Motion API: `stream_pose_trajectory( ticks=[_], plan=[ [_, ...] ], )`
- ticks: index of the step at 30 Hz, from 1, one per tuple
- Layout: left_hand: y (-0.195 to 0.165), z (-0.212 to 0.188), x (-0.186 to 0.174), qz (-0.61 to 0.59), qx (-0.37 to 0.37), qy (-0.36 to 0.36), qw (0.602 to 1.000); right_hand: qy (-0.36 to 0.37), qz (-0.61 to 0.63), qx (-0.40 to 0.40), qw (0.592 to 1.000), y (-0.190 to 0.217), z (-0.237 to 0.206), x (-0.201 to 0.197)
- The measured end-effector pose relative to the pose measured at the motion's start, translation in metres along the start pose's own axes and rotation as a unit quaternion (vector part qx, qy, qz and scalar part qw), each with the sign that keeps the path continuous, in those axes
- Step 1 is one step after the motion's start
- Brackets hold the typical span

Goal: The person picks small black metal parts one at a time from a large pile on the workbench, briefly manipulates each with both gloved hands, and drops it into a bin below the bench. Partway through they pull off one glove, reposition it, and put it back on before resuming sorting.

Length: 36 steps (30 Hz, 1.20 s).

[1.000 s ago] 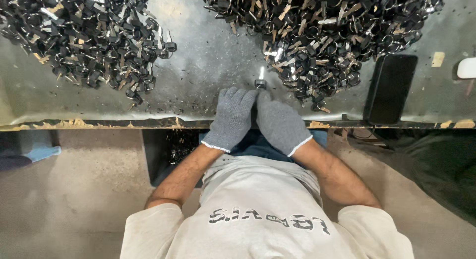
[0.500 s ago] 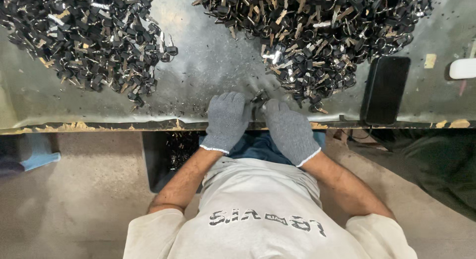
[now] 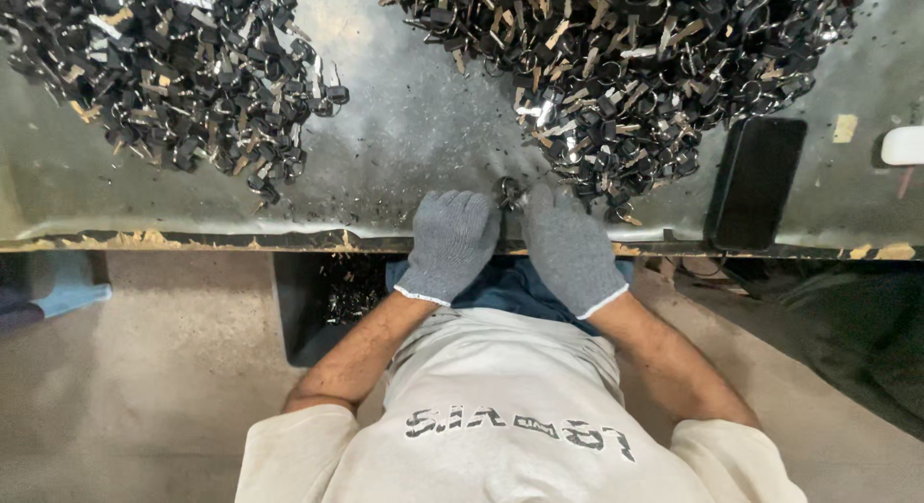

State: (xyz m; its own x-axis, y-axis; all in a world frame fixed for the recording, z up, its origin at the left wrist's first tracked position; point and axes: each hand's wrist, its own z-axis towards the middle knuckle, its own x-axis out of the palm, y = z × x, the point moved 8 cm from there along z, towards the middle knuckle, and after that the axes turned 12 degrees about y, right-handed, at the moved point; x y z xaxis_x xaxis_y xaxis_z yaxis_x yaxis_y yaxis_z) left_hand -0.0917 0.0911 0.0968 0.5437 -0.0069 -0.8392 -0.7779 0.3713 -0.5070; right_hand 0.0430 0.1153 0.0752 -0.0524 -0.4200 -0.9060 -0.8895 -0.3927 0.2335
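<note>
While a small dark metal ring-shaped part (image 3: 508, 192) was pinched at the grey metal bench's near edge (image 3: 192, 235) between the closed fingertips of the grey-gloved left hand (image 3: 449, 243) and right hand (image 3: 568, 248), it could have been let slip off onto the floor.

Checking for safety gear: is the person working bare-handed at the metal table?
No, both the left hand and the right hand wear grey knit gloves.
</note>
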Motion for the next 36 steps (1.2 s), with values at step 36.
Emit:
stream_pose_trajectory(
  ticks=[36],
  plan=[
    [0.002,0.005,-0.034,0.038,-0.025,-0.073,0.996,0.029,0.01,0.026,0.999,-0.003,-0.007,0.005]
  ],
)
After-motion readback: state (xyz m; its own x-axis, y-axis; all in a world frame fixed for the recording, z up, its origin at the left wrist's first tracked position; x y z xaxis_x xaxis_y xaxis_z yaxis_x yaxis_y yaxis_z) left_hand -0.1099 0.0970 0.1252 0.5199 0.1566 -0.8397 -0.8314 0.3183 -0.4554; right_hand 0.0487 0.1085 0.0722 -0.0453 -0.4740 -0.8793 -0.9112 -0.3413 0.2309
